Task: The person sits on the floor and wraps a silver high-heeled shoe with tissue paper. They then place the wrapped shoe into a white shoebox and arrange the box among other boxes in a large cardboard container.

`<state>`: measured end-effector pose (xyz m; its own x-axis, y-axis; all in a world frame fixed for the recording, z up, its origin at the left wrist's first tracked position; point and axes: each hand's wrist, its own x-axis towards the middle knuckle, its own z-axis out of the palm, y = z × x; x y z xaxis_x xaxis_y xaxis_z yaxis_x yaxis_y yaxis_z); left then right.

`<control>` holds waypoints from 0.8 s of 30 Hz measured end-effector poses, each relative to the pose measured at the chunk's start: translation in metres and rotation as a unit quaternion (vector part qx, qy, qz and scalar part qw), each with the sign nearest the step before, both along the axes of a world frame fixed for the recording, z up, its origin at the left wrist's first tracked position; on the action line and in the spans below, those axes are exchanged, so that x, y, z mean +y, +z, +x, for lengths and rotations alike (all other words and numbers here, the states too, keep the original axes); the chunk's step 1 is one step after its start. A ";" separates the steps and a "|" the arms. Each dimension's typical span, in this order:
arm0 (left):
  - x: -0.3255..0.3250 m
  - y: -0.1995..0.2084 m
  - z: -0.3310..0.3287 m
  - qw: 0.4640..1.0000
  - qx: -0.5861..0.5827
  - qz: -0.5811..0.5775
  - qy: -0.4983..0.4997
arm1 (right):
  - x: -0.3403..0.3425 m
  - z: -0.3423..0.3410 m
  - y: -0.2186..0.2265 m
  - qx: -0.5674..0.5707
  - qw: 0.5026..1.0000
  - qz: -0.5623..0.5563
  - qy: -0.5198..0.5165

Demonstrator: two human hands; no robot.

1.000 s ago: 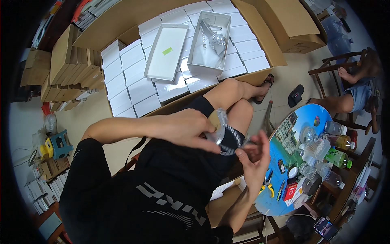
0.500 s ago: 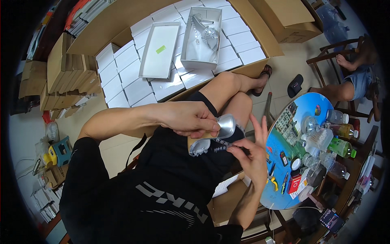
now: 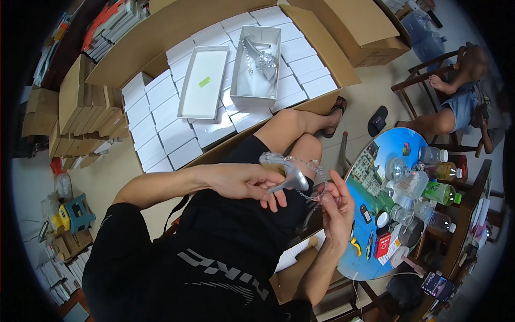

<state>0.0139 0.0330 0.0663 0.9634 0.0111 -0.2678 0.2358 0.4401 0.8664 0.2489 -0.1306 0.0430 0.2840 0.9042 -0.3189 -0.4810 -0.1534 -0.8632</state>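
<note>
My left hand (image 3: 244, 182) is closed round a silver high-heeled sandal (image 3: 292, 180) with clear, rhinestone-studded parts, held above my lap. A sparkling ankle strap (image 3: 311, 161) loops from the shoe toward my right hand (image 3: 337, 208), whose thumb and fingers pinch it near the edge of the round table. Another silver sandal (image 3: 265, 60) lies in an open white shoebox (image 3: 234, 86), on white paper. Beside that box rests its shallow white lid (image 3: 184, 102), inside up, with a green sticker.
A large carton (image 3: 346, 72) packed with white boxes (image 3: 174, 115) stands ahead of my knees. At my right, a blue round table (image 3: 348, 263) bears bottles, pliers (image 3: 356, 246) and a red pack (image 3: 382, 244). Another person's bare legs (image 3: 442, 122) show at the far right.
The sandal has been turned in my left hand, its heel area now facing right. My right hand has drawn the strap out into an open loop. The whole view has shifted slightly.
</note>
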 end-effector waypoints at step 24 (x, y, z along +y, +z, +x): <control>-0.064 -0.088 -0.035 0.951 0.178 0.066 0.245 | -0.001 -0.045 -0.038 -0.036 0.965 -0.163 0.201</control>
<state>-0.0212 -0.0315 -0.0215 0.6819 0.4916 -0.5416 0.3194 0.4660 0.8251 0.2034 -0.1319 0.0048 -0.0373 0.8002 -0.5985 -0.2671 -0.5851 -0.7657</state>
